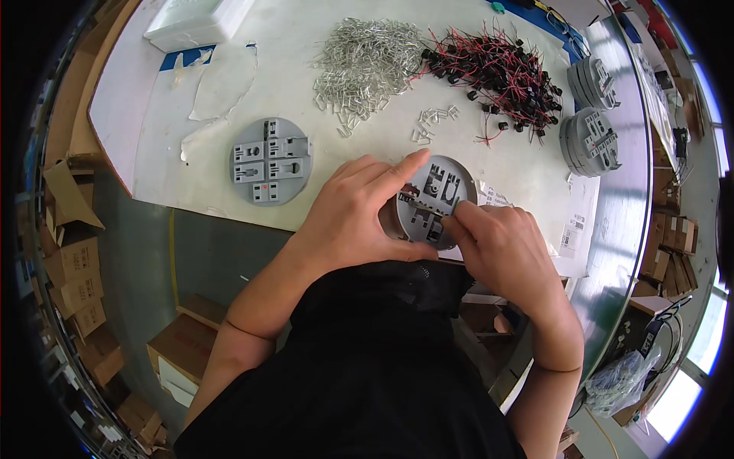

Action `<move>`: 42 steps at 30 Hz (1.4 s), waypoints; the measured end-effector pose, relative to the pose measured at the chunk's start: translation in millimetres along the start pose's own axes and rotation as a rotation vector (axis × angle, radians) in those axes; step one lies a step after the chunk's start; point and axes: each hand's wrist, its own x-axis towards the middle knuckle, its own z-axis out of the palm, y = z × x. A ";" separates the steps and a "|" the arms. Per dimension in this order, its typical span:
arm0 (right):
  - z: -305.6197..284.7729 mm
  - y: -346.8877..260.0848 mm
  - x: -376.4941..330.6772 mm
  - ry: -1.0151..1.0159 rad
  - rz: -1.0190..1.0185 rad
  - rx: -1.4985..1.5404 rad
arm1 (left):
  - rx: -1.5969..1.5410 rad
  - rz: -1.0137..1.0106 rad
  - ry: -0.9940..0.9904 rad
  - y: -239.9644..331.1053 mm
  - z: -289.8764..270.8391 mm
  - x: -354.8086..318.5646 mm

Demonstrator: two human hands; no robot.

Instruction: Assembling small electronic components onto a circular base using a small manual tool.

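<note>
A round grey plastic disc (456,172) with raised slots and moulded blocks is tilted at the table's near edge, close to my body. My left hand (353,208) grips it from the left, index finger on the far rim and thumb on the near rim. My right hand (501,241) is closed in a pinch over its right side. From these fingertips a thin metal strip or tool (425,206) reaches across the disc's slots; its exact kind is unclear. A similar grey disc (272,164) lies flat to the left, apart from both hands.
Beyond my hands lie a heap of bent metal clips (367,65), a few loose clips (433,122) and a pile of black parts with red wires (505,73). Stacked grey discs (589,141) stand at right. A white foam box (195,23) sits far left; cardboard boxes (183,344) are below.
</note>
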 end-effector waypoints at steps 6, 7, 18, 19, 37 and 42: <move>7.9 4.4 -1.2 0.024 -0.004 0.052 | 0.010 0.017 0.008 0.3 1.4 0.0; 8.4 4.5 -1.3 0.023 -0.001 0.057 | 0.011 0.017 0.007 0.2 1.6 -0.1; 8.3 0.3 3.5 -0.023 -0.013 -0.006 | -0.026 0.028 0.044 1.8 4.2 -0.8; 8.1 -2.9 4.6 -0.031 -0.015 -0.055 | -0.028 0.027 0.040 2.1 4.3 0.0; -10.4 -29.1 9.4 -0.140 0.020 -0.308 | -0.002 -0.007 0.012 -0.7 1.3 -1.7; -9.3 -34.4 4.1 -0.179 0.060 -0.407 | 0.000 0.006 0.004 -2.5 2.3 -0.9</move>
